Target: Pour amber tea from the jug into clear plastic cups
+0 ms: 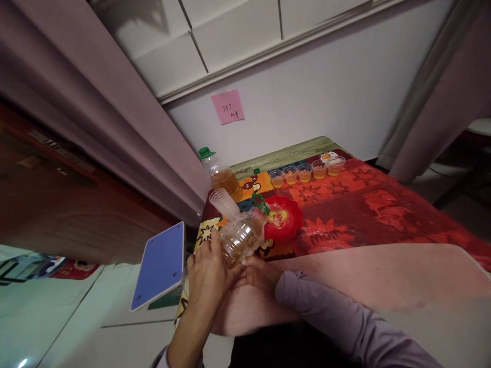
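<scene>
A large clear plastic bottle (238, 239) of pale amber liquid lies tilted, its neck pointing away from me over the red scalloped dish (293, 225). My left hand (207, 263) is closed around its left side and base. My right hand (261, 272) holds the near, lower end, with the fingertips partly hidden. By the bottle's neck is a green plastic handle (260, 203). In the dish, a clear cup (275, 214) sits close to the bottle's mouth; how much it contains I cannot tell. A stack of clear cups (223, 202) leans beside the bottle.
Several small cups (305, 173) with yellow liquid stand in a row at the back. A green-capped bottle (222, 179) stands at the far left, near a loose green cap (257, 171). A patterned tablecloth (345, 214) covers the table; a blue board (159, 263) is left of it.
</scene>
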Demonstrator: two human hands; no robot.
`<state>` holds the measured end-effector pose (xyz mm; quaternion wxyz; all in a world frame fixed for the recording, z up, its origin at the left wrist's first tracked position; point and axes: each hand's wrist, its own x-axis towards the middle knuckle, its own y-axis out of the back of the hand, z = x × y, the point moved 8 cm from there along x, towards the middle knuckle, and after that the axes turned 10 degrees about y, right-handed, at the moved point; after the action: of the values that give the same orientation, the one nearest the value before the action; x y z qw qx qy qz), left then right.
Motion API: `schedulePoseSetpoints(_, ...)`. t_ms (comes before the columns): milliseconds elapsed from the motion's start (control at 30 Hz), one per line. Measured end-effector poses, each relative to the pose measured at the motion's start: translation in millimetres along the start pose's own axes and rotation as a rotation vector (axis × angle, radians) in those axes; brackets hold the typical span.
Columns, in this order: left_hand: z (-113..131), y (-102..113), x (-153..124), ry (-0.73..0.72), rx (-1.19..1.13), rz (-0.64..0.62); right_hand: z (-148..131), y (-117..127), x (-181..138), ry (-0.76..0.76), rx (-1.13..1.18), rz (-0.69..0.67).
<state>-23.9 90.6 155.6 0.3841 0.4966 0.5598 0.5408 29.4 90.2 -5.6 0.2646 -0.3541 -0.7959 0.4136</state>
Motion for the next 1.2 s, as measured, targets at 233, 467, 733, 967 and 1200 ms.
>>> schedulePoseSetpoints(233, 1.5, 0.1, -0.4, -0.027, 0.008, 0.019, 1.9, 1.6, -0.7, -0.02, 0.001, 0.002)
schedulePoseSetpoints(467, 2.1, 2.4, 0.9, 0.014, 0.025, -0.011, 4.0, 2.9, 1.5, -0.003, 0.007, -0.019)
schedulePoseSetpoints(733, 6.2, 6.4, -0.3, 0.013, 0.015, -0.029, 6.3, 3.1, 2.0, 0.002, 0.009, -0.024)
schedulePoseSetpoints(967, 8.0, 7.1, 0.3, 0.047, 0.069, -0.085, 12.7, 10.5, 5.6, 0.009, 0.032, -0.051)
schedulePoseSetpoints(1200, 11.8, 9.4, -1.4, 0.054, 0.121, -0.087, 19.4, 14.8, 7.7, 0.006, 0.084, -0.06)
